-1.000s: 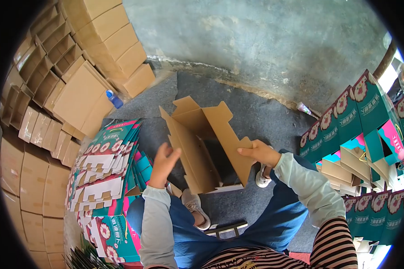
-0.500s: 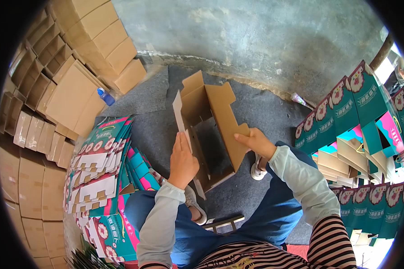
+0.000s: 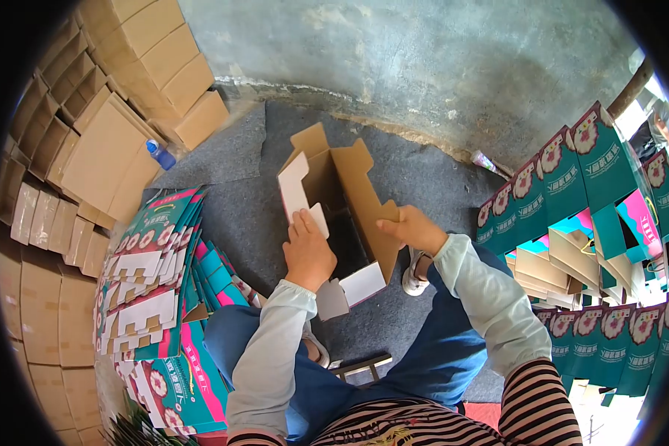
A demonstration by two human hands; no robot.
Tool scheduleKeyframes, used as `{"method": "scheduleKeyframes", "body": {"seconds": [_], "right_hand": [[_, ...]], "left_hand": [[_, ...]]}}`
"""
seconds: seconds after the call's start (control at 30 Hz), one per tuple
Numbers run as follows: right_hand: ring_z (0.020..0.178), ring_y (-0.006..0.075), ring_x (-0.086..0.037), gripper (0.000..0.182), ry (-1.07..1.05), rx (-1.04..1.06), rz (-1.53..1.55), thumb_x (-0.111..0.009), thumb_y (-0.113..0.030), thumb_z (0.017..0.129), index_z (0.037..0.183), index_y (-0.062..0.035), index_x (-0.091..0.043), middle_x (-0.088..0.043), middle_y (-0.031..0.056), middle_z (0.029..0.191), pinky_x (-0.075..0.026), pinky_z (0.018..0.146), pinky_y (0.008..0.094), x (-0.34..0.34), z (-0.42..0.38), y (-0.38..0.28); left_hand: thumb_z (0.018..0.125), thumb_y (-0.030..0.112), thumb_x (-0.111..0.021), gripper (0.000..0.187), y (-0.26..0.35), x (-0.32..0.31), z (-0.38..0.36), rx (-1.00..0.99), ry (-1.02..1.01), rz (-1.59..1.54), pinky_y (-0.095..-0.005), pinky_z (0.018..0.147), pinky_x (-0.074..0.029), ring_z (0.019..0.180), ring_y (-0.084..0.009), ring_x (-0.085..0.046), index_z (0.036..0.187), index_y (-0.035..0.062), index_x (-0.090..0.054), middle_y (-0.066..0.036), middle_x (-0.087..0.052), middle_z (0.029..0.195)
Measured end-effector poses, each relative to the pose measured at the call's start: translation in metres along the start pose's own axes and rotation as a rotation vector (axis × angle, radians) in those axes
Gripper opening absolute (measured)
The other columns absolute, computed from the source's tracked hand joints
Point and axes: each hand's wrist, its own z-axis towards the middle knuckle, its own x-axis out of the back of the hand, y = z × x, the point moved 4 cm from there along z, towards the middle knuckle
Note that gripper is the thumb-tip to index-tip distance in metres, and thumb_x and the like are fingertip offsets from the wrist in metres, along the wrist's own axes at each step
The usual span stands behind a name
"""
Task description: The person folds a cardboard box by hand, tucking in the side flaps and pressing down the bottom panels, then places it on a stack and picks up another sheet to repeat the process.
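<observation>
A cardboard box (image 3: 368, 193), brown inside with white outer faces and flaps, stands tilted between my legs with its upper side open. My left hand (image 3: 307, 253) grips its left wall, the fingers lying over a white flap (image 3: 293, 182) and the thumb hidden. On the opposite side, my right hand (image 3: 418, 229) pinches the edge of the brown right wall, thumb on the inner face. A small white end flap (image 3: 363, 282) shows at the near end. The dark floor shows through the box's opening.
Flat printed green and pink cartons (image 3: 152, 238) are stacked at my left, beside brown boxes (image 3: 48, 297). A blue bottle (image 3: 160, 154) stands near them. Rows of green printed cartons (image 3: 565, 178) stand at the right. A concrete wall (image 3: 424, 67) closes the back.
The box's near end has come up, and its white end flaps now show. My left hand has shifted to a flap on the left wall; my right hand keeps its grip.
</observation>
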Motion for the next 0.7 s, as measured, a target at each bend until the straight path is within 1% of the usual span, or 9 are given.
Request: {"method": "scheduleKeyframes", "body": {"seconds": [0.23, 0.33, 0.37, 0.4, 0.47, 0.53, 0.57, 0.67, 0.7], "right_hand": [[0.105, 0.0369, -0.056, 0.044, 0.646, 0.511, -0.628, -0.066, -0.015, 0.076, 0.115, 0.0007, -0.054, -0.059, 0.0200, 0.112, -0.047, 0.088, 0.0441, -0.005, -0.038, -0.033], [0.114, 0.0331, -0.051, 0.038, 0.470, 1.012, -1.037, -0.064, -0.011, 0.074, 0.109, 0.0027, -0.057, -0.055, 0.0196, 0.118, -0.045, 0.093, 0.0406, -0.026, -0.057, -0.055], [0.108, 0.0338, -0.055, 0.032, 0.285, 1.147, -1.012, -0.062, -0.007, 0.074, 0.104, 0.0043, -0.059, -0.058, 0.0189, 0.111, -0.045, 0.095, 0.0394, -0.035, -0.066, -0.057], [0.091, 0.0318, -0.057, 0.018, 0.136, 1.098, -0.870, -0.056, -0.014, 0.080, 0.089, 0.0013, -0.059, -0.059, 0.0164, 0.096, -0.047, 0.082, 0.0384, -0.044, -0.066, -0.050], [0.088, 0.0309, -0.058, 0.026, -0.333, 0.559, -0.633, -0.055, -0.028, 0.086, 0.084, -0.0022, -0.060, -0.061, 0.0142, 0.089, -0.047, 0.076, 0.0388, -0.046, -0.068, -0.027], [0.089, 0.0305, -0.058, 0.033, -0.533, 0.553, -0.795, -0.055, -0.036, 0.086, 0.089, -0.0043, -0.062, -0.062, 0.0130, 0.086, -0.044, 0.080, 0.0413, -0.045, -0.077, -0.025], [0.090, 0.0303, -0.058, 0.036, -0.633, 0.543, -0.875, -0.055, -0.040, 0.086, 0.091, -0.0054, -0.063, -0.062, 0.0124, 0.085, -0.042, 0.082, 0.0426, -0.045, -0.083, -0.023], [0.091, 0.0302, -0.058, 0.038, -0.594, 0.706, -0.709, -0.058, -0.042, 0.083, 0.097, -0.0078, -0.064, -0.062, 0.0104, 0.087, -0.035, 0.090, 0.0482, -0.055, -0.101, -0.002], [0.092, 0.0287, -0.058, 0.037, -0.594, 0.722, -0.752, -0.057, -0.039, 0.084, 0.110, -0.0135, -0.063, -0.063, 0.0088, 0.089, -0.030, 0.094, 0.0513, -0.059, -0.106, 0.003]], "left_hand": [[0.074, 0.009, -0.058, 0.073, 0.020, -0.005, 0.002, -0.029, -0.041, 0.039, -0.0469, 0.081, -0.050, 0.119, -0.0401, -0.042, 0.134, -0.0130, -0.025, -0.030, -0.032, 0.137], [0.074, 0.011, -0.060, 0.073, 0.027, -0.009, 0.001, -0.037, -0.053, 0.060, -0.0452, 0.080, -0.051, 0.119, -0.0402, -0.041, 0.134, -0.0129, -0.027, -0.029, -0.032, 0.138], [0.073, 0.012, -0.061, 0.074, 0.031, -0.011, -0.001, -0.038, -0.052, 0.086, -0.0446, 0.079, -0.051, 0.119, -0.0401, -0.041, 0.134, -0.0129, -0.027, -0.029, -0.032, 0.138], [0.073, 0.013, -0.062, 0.074, 0.035, -0.013, -0.004, -0.040, -0.048, 0.114, -0.0440, 0.079, -0.051, 0.120, -0.0400, -0.041, 0.134, -0.0129, -0.028, -0.029, -0.032, 0.138], [0.073, 0.015, -0.063, 0.078, 0.039, -0.021, -0.006, -0.043, -0.053, 0.137, -0.0431, 0.079, -0.052, 0.121, -0.0402, -0.040, 0.135, -0.0130, -0.026, -0.029, -0.031, 0.139], [0.074, 0.016, -0.063, 0.078, 0.041, -0.017, -0.009, -0.062, -0.066, 0.146, -0.0430, 0.080, -0.051, 0.121, -0.0405, -0.039, 0.136, -0.0130, -0.026, -0.029, -0.030, 0.139], [0.068, 0.010, -0.066, 0.084, 0.042, -0.015, -0.010, -0.065, -0.078, 0.126, -0.0415, 0.084, -0.051, 0.118, -0.0428, -0.040, 0.134, -0.0153, -0.021, -0.030, -0.030, 0.136], [0.069, 0.010, -0.062, 0.080, 0.036, -0.022, -0.009, -0.062, -0.047, 0.141, -0.0428, 0.085, -0.051, 0.118, -0.0427, -0.040, 0.134, -0.0151, -0.023, -0.030, -0.031, 0.135], [0.069, 0.010, -0.062, 0.080, 0.035, -0.021, -0.011, -0.059, -0.066, 0.138, -0.0436, 0.086, -0.050, 0.118, -0.0426, -0.040, 0.134, -0.0147, -0.023, -0.029, -0.031, 0.136]]}}
